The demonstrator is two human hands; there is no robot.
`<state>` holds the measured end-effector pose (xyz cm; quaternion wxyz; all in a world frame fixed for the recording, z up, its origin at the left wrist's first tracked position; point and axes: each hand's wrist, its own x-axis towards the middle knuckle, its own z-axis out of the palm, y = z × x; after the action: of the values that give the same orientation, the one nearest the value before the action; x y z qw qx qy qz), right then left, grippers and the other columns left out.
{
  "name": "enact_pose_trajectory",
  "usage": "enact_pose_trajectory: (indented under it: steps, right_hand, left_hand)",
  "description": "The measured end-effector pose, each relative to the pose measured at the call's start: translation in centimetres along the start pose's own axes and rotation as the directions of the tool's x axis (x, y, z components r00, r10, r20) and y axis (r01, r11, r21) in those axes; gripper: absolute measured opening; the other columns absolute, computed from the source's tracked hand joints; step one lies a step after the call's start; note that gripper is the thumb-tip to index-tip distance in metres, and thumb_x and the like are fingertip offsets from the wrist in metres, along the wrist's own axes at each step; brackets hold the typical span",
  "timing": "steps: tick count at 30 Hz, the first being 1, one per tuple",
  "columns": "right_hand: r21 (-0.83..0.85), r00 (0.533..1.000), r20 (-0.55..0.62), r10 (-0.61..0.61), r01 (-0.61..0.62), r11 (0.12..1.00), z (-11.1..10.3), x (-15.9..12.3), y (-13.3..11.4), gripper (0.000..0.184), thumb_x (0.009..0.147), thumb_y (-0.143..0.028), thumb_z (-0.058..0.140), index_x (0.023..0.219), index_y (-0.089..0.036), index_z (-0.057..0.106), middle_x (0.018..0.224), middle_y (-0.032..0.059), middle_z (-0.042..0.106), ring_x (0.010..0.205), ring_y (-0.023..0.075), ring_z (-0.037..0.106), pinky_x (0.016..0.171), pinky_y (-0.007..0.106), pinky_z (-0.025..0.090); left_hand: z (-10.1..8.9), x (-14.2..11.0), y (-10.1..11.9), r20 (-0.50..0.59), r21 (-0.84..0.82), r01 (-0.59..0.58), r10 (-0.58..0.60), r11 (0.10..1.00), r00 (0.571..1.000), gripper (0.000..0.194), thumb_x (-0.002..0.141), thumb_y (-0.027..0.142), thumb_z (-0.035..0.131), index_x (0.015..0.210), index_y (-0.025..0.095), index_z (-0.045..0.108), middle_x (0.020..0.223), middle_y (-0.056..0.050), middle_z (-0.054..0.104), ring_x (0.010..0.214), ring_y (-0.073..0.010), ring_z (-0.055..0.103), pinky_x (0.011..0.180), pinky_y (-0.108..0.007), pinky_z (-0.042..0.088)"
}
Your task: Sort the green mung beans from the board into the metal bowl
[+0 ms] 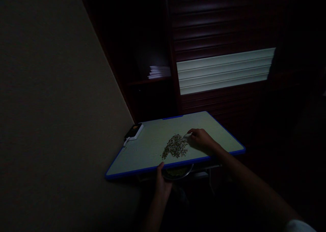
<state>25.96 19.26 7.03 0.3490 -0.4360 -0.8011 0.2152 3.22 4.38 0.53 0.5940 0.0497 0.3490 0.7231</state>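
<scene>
A loose, patchy pile of small brown, seed-like bits (176, 146) lies on the pale tabletop (150, 140) with its blue edging. Just right of the pile, my right hand (201, 137) is closed in a pinch on a thin pale piece (186, 135); its kind is too dark and small to tell. Below the near edge, my left hand (162, 182) grips the rim of a metal bowl (188, 171), thumb up by the table edge. Greenish contents show dimly inside the bowl, which the tabletop partly covers.
A black-and-white boxy device (134, 131) with a white cable (126, 142) rests at the tabletop's left corner, against the wall (63, 106). Behind stands a dark slatted cabinet (216, 32); a stack of papers (159, 72) lies on its shelf. The room is very dim.
</scene>
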Motion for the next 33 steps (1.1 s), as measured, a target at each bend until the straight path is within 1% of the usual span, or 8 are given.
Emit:
enact_pose_trajectory:
  steps: [6, 11, 14, 17, 20, 26, 29, 33]
  right_hand:
    - [-0.022, 0.998, -0.046, -0.040, 0.039, 0.999, -0.6, -2.4, -0.1, 0.030, 0.100, -0.038, 0.061, 0.124, -0.021, 0.065, 0.130, 0.0091, 0.066, 0.109, 0.0216, 0.067, 0.094, 0.043, 0.058]
    - [-0.019, 0.996, -0.062, -0.070, 0.068, 0.997, -0.9, -3.5, -0.2, 0.026, 0.099, -0.036, 0.063, 0.119, -0.020, 0.068, 0.122, 0.0078, 0.071, 0.109, 0.0213, 0.068, 0.100, 0.046, 0.056]
    - [-0.037, 0.996, -0.081, -0.041, 0.038, 0.999, -1.5, -3.5, 0.1, 0.028, 0.099, -0.036, 0.064, 0.121, -0.019, 0.067, 0.123, 0.0080, 0.070, 0.108, 0.0215, 0.068, 0.098, 0.046, 0.057]
    - [-0.076, 0.990, -0.133, 0.039, -0.049, 0.996, -2.4, -1.9, 0.9, 0.035, 0.098, -0.038, 0.064, 0.128, -0.019, 0.062, 0.130, 0.0094, 0.066, 0.110, 0.0230, 0.068, 0.093, 0.045, 0.059]
    - [-0.120, 0.982, -0.147, 0.118, -0.137, 0.983, -2.8, 1.2, 1.3, 0.036, 0.098, -0.038, 0.064, 0.129, -0.019, 0.062, 0.132, 0.0098, 0.065, 0.111, 0.0231, 0.067, 0.094, 0.045, 0.059]
    - [-0.200, 0.967, -0.121, 0.223, -0.244, 0.949, -1.1, 6.9, 1.1, 0.037, 0.098, -0.038, 0.064, 0.130, -0.019, 0.061, 0.133, 0.0099, 0.064, 0.112, 0.0236, 0.067, 0.094, 0.046, 0.059]
    - [-0.231, 0.960, -0.112, 0.256, -0.276, 0.933, 0.0, 7.8, 1.1, 0.037, 0.098, -0.038, 0.064, 0.130, -0.019, 0.061, 0.132, 0.0100, 0.064, 0.112, 0.0237, 0.067, 0.094, 0.046, 0.059]
    - [-0.261, 0.961, -0.110, 0.254, -0.275, 0.925, 0.5, 7.6, 1.4, 0.037, 0.098, -0.038, 0.064, 0.130, -0.019, 0.061, 0.132, 0.0099, 0.064, 0.112, 0.0235, 0.067, 0.094, 0.046, 0.059]
  left_hand:
    - [0.1, -0.2, 0.0, 0.012, -0.004, 0.007, -0.007, 1.000, 1.000, 0.040, 0.094, 0.026, 0.062, 0.132, 0.016, 0.066, 0.097, -0.009, 0.083, 0.090, -0.0252, 0.078, 0.096, -0.044, 0.059]
    - [0.3, -0.3, -0.2, 0.003, -0.002, -0.011, 0.011, 1.000, 1.000, 0.041, 0.094, 0.026, 0.061, 0.134, 0.018, 0.065, 0.100, -0.008, 0.084, 0.089, -0.0241, 0.078, 0.098, -0.046, 0.058]
    - [0.4, -0.3, -0.2, -0.006, -0.007, -0.018, 0.018, 1.000, 1.000, 0.041, 0.094, 0.026, 0.061, 0.134, 0.018, 0.066, 0.099, -0.007, 0.084, 0.089, -0.0239, 0.079, 0.098, -0.046, 0.058]
    - [0.3, -0.3, -0.2, -0.010, -0.010, -0.022, 0.022, 1.000, 1.000, 0.039, 0.095, 0.026, 0.060, 0.133, 0.018, 0.066, 0.098, -0.007, 0.084, 0.088, -0.0234, 0.079, 0.098, -0.045, 0.058]
    - [0.2, -0.2, -0.2, -0.010, -0.002, -0.015, 0.015, 1.000, 1.000, 0.037, 0.096, 0.026, 0.059, 0.131, 0.017, 0.067, 0.096, -0.007, 0.084, 0.086, -0.0227, 0.079, 0.099, -0.045, 0.058]
    - [0.2, -0.2, -0.2, 0.014, 0.002, -0.018, 0.018, 1.000, 1.000, 0.035, 0.097, 0.028, 0.057, 0.128, 0.018, 0.069, 0.099, -0.007, 0.084, 0.091, -0.0225, 0.078, 0.105, -0.046, 0.054]
    - [0.1, -0.2, -0.3, 0.007, 0.007, -0.023, 0.023, 1.000, 1.000, 0.035, 0.097, 0.028, 0.057, 0.128, 0.018, 0.069, 0.100, -0.007, 0.084, 0.091, -0.0230, 0.078, 0.106, -0.048, 0.054]
    - [0.0, -0.1, -0.3, 0.010, 0.015, -0.032, 0.032, 0.999, 0.999, 0.034, 0.096, 0.027, 0.058, 0.127, 0.019, 0.069, 0.103, -0.006, 0.084, 0.095, -0.0230, 0.078, 0.108, -0.047, 0.052]
